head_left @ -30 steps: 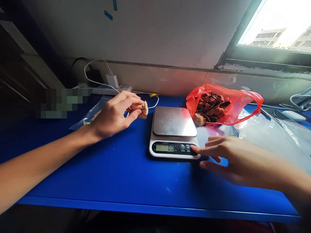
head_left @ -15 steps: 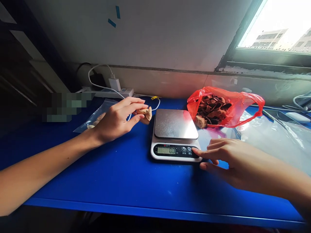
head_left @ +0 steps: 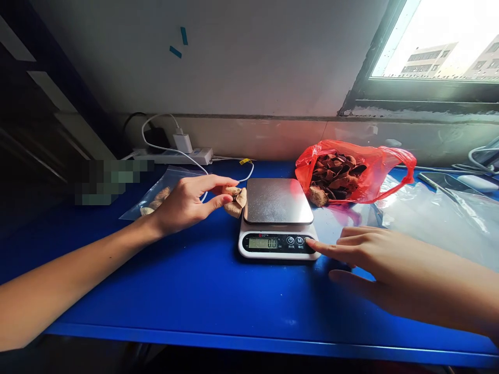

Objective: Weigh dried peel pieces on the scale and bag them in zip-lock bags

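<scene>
My left hand (head_left: pixel 195 202) pinches a pale tan, dried husk-like piece (head_left: pixel 234 201) between thumb and fingers, just left of the weighing plate. The white digital kitchen scale (head_left: pixel 277 252) has a bare steel plate (head_left: pixel 278 200), and its display appears to read 0.0. My right hand (head_left: pixel 366 259) holds nothing. Its index fingertip rests on the rightmost button of the scale, and the thumb is spread apart. Behind my left wrist lies a clear plastic bag (head_left: pixel 138 200) with several similar tan pieces in it.
Right of the scale sits an open red plastic bag (head_left: pixel 384 179) of dark brown dried pieces (head_left: pixel 339 176), with a rough brown lump (head_left: pixel 318 196) at its mouth. Clear plastic sheeting (head_left: pixel 440 213) lies farther right. A white power strip (head_left: pixel 195 156) and cables run along the wall.
My left hand has brought the tan piece slightly lower and nearer the plate's left edge. My right index finger stays on the scale's button. The view has shifted slightly.
</scene>
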A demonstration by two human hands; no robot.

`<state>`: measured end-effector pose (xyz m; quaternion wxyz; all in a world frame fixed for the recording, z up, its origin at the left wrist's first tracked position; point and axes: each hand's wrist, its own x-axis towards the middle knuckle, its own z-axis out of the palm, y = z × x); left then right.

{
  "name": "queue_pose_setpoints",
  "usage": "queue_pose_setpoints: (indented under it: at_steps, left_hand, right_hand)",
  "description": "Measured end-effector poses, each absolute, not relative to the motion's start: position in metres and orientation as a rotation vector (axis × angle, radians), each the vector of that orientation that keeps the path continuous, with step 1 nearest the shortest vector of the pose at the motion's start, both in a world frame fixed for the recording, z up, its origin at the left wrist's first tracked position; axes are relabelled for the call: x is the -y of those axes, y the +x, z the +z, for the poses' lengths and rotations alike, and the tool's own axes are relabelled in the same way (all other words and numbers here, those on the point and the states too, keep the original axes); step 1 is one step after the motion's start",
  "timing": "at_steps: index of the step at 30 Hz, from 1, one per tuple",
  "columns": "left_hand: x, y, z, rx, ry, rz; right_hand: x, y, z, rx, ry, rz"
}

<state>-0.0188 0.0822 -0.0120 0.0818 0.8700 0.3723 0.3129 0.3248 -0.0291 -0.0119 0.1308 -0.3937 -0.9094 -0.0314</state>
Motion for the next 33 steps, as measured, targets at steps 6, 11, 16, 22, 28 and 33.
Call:
queue_pose_setpoints:
  at_steps: [6,11,16,22,28,33]
  left_hand:
    - [-0.084,-0.015,-0.016,-1.100,2.545,0.902]
    - [-0.082,-0.013,-0.019,-1.057,2.456,0.966]
    - [-0.079,-0.011,-0.018,-0.998,2.394,0.996]
    - [-0.075,-0.010,-0.014,-0.959,2.421,1.005]
    - [-0.084,0.012,-0.015,-1.133,2.396,1.027]
    - [-0.094,0.020,-0.016,-1.189,2.430,0.989]
  right_hand:
    - [0.022,0.340,-0.015,2.663,-1.167,-0.171]
    - [0.017,0.342,-0.018,2.637,-1.190,-0.204]
    - [0.018,0.342,-0.019,2.676,-1.205,-0.246]
    - [0.018,0.343,-0.020,2.680,-1.168,-0.241]
    - [0.015,0.337,-0.003,2.589,-1.267,-0.189]
    - [-0.016,0.334,-0.012,2.186,-1.260,-0.279]
